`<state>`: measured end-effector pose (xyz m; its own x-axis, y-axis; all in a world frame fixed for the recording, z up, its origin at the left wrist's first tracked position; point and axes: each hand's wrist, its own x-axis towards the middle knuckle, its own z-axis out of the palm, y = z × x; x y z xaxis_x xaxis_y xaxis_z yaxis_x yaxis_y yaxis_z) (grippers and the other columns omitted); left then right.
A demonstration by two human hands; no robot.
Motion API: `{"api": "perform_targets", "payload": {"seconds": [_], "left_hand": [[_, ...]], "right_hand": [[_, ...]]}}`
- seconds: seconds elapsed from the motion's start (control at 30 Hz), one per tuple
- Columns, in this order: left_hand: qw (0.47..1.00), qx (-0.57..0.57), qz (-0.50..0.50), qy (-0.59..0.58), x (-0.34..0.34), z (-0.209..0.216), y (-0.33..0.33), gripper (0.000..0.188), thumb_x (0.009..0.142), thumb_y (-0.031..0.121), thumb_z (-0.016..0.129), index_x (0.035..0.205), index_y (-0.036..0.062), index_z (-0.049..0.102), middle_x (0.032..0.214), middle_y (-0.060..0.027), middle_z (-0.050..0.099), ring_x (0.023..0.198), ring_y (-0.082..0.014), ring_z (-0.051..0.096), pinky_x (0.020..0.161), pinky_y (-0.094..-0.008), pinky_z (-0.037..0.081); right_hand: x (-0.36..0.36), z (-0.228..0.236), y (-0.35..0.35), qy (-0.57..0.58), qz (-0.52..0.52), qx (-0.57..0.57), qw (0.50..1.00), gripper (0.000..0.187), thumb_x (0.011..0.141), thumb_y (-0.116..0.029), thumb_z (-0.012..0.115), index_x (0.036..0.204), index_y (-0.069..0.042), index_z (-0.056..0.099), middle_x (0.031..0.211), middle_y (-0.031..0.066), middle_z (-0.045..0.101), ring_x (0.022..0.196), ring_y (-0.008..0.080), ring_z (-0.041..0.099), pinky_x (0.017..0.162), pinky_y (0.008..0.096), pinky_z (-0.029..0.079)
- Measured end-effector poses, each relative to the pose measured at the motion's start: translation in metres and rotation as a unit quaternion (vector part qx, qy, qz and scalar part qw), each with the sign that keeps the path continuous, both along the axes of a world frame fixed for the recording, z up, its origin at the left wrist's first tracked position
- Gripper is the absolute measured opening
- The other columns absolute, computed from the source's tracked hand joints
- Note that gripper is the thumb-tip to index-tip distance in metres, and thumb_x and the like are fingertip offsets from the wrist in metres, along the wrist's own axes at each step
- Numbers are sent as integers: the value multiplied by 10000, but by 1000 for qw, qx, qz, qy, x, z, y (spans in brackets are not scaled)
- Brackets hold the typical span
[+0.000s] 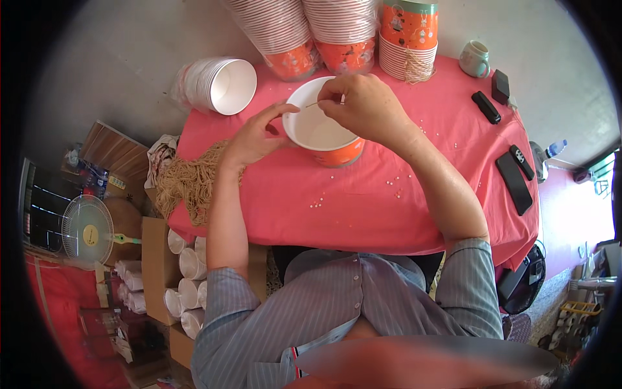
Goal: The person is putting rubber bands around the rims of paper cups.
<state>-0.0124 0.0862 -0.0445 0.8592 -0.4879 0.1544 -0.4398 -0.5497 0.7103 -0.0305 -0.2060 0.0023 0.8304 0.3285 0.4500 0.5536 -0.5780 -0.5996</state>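
Note:
A white-lined paper bucket (317, 133) with an orange printed outside stands tilted toward me on the pink-covered table. My left hand (256, 137) is at its left side, fingers curved, with a fingertip against the rim and the other fingers partly hidden. Over the bucket's far right rim, my right hand (366, 107) is closed in a pinch on a thin tan cord (312, 104). The cord reaches from those fingertips toward the left rim. A heap of similar tan cords (194, 178) hangs over the table's left edge.
Wrapped stacks of paper buckets (278, 39) stand at the back; another stack (233, 87) lies sideways at left. Orange buckets (408, 39) carry cords, beside a mug (475, 59). Small beads (316, 202) dot the tablecloth. A phone (514, 183) lies right. A carton (159, 272) stands below left.

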Motion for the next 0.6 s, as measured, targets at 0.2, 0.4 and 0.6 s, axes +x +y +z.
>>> {"api": "perform_targets", "payload": {"seconds": [0.2, 0.4, 0.6], "left_hand": [[991, -28, 50, -123, -2, -22, -37, 663, 743, 163, 1001, 1308, 96, 662, 1464, -86, 677, 1274, -274, 683, 991, -396, 566], [974, 0, 52, -223, -13, -24, -36, 710, 681, 137, 1009, 1291, 93, 648, 1409, -96, 683, 1286, -322, 675, 1052, -447, 574], [959, 10, 32, -282, -14, -28, -26, 714, 595, 88, 1006, 1230, 87, 679, 1313, -103, 708, 1238, -350, 687, 1048, -471, 579]], "right_hand": [[10, -23, 5, -8, -20, -43, 999, 174, 920, -211, 726, 978, -83, 829, 891, 120, 807, 796, 318, 775, 791, 443, 624], [5, -27, 12, -26, -22, -92, 995, 161, 925, -182, 683, 934, -92, 817, 808, 111, 788, 731, 329, 766, 720, 468, 624], [-5, -26, 15, -19, -8, -108, 994, 160, 922, -169, 669, 925, -103, 815, 800, 116, 781, 738, 338, 767, 681, 481, 619]]}}
